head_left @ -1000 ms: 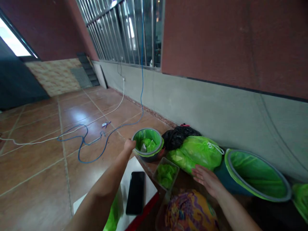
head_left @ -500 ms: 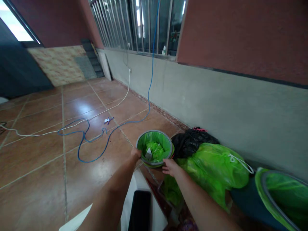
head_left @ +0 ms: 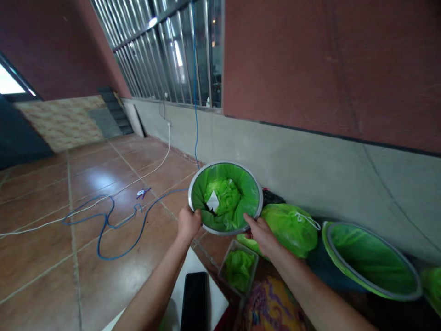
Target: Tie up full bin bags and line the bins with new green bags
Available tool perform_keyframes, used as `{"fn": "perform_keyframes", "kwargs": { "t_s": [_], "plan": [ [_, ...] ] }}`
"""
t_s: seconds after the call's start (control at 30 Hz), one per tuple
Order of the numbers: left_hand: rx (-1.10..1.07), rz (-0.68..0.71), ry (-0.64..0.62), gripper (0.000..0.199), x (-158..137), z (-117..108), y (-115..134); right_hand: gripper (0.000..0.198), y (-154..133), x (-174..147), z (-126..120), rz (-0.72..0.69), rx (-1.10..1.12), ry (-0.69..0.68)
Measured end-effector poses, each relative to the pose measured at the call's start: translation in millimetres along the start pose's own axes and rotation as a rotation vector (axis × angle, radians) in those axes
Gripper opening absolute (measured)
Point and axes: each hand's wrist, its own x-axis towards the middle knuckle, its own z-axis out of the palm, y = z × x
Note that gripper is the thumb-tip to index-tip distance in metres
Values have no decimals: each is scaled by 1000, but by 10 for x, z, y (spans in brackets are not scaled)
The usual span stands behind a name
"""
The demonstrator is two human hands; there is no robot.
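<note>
Raised above the floor, a trash can (head_left: 255, 177) with a grey rim is lined with a green plastic bag and tilted so that its inside faces me. Crumpled green plastic (head_left: 229, 196) and a white scrap (head_left: 212, 201) lie inside it. My left hand (head_left: 189, 225) grips the rim at the lower left, its thumb over the edge. At the lower right of the rim, my right hand (head_left: 260, 232) is closed on it too, with a finger inside the edge.
Right of the can sit a tied green bag (head_left: 287, 227) and a larger lined bin (head_left: 375, 262). Below are a clear container (head_left: 239, 269) of green plastic and a phone (head_left: 194, 301) on a white surface. A blue cable (head_left: 103, 239) loops over the tiles.
The trash can has come up off the floor and nearer to me, held in both hands. My right hand has closed on its rim. The view has swung to the right.
</note>
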Motion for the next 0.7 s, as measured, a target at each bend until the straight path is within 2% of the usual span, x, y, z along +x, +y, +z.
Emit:
{"fn": "perform_keyframes", "kwargs": {
  "t_s": [0.07,0.13,0.2,0.27,0.37,0.47,0.53,0.6,0.7],
  "plan": [
    [-45,90,-10,23,-286,-86,380,27,-156,-289,-363,-119,-72,125],
    [-84,153,-51,22,-599,-74,701,31,-211,-591,-765,-192,-122,242],
    [-130,214,-119,22,-933,44,934,30,-132,-897,-1180,-205,-126,333],
    [-173,261,-203,23,-1282,260,1064,27,87,-1196,-1576,-173,-103,406],
    [-181,266,-336,26,-1810,713,1064,24,615,-1591,-2075,-97,-42,471],
    [-95,212,-504,25,-2270,1237,890,18,1222,-1844,-2428,66,15,558],
    [-57,156,-629,25,-2508,1567,746,15,1590,-1916,-2589,182,42,600],
    [-20,92,-705,26,-2687,1837,632,13,1897,-1925,-2699,253,75,585],
    [16,17,-809,25,-2863,2087,563,14,2215,-1877,-2781,304,147,558]
  ]
}}
